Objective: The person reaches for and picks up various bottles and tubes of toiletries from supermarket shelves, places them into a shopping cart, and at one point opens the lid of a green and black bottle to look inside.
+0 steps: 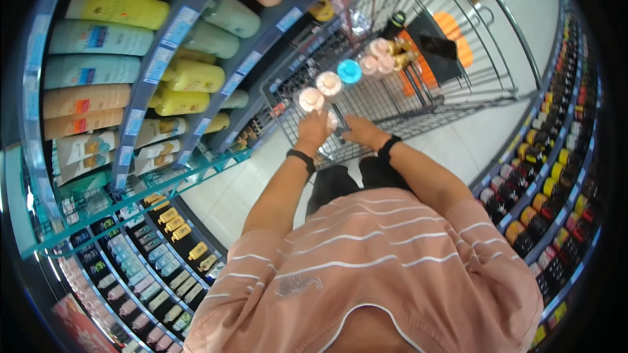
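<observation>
My left hand [314,132] is at the near end of a wire shopping cart [382,100], its fingers around a pale bottle [332,120] that they partly hide. Just beyond the fingertips stands a bottle with a round pale cap [311,99]. A similar bottle [328,83] and one with a bright blue cap [349,71] continue the row. To the right, my right hand [365,132] is over the cart with thumb and fingers apart, close to the pale bottle. Whether it touches the cart is unclear. Several pink-capped bottles [378,61] are grouped farther in.
Left of the cart, shelves hold yellow bottles [117,7], light-blue bottles [100,38] and price tags. Shelves of dark bottles [532,213] curve along the right. An orange and black item [436,44] lies at the cart's far end. Pale floor tiles [230,196] show below.
</observation>
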{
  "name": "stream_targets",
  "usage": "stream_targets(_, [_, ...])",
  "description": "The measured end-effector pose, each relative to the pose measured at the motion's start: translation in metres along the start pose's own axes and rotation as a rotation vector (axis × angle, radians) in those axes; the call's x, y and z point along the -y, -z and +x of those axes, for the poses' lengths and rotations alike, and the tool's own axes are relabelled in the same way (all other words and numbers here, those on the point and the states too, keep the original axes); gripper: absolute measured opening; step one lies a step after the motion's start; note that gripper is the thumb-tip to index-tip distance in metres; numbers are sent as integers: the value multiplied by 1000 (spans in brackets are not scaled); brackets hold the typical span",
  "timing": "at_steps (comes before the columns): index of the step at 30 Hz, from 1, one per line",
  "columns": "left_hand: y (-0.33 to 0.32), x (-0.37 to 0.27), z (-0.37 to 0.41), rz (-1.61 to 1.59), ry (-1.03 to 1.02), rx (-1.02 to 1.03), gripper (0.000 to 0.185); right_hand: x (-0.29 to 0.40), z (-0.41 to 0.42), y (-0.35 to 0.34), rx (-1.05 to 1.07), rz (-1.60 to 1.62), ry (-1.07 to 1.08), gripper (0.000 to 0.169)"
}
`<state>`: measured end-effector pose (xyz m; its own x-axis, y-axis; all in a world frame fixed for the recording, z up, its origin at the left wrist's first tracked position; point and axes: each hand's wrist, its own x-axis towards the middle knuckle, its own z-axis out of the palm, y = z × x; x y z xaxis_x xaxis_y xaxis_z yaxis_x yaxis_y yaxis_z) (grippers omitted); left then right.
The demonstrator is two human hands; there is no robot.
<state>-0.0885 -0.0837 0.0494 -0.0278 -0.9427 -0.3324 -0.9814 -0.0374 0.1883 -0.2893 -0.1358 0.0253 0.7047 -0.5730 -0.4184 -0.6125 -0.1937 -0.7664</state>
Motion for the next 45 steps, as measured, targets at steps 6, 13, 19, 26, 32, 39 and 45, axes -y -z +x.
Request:
stream_targets(6, [-49,24,3,-12,42,-82,61,-15,16,-18,6,92,-15,72])
stream_targets(13, [62,11,-40,-224,152,-92,60,4,26,-13,22,62,-74,65])
stream_targets(19, [146,56,-92,-351,259,-396,55,25,32,-2,37,-35,-112,58])
stream_targets(26, [252,122,-175,-377,360,-976,52,20,43,-16,26,-72,-61,62])
stream_targets(32, [305,175,-233,-251,400,-1318,48,28,35,-15,16,-40,-22,68])
stream_targets(39, [313,206,-263,-255,446,-1412,56,52,24,-9,27,-102,-43,70])
stream_targets(45, [308,221,-273,-317,462,-1411,56,37,30,-18,-3,-125,-45,66])
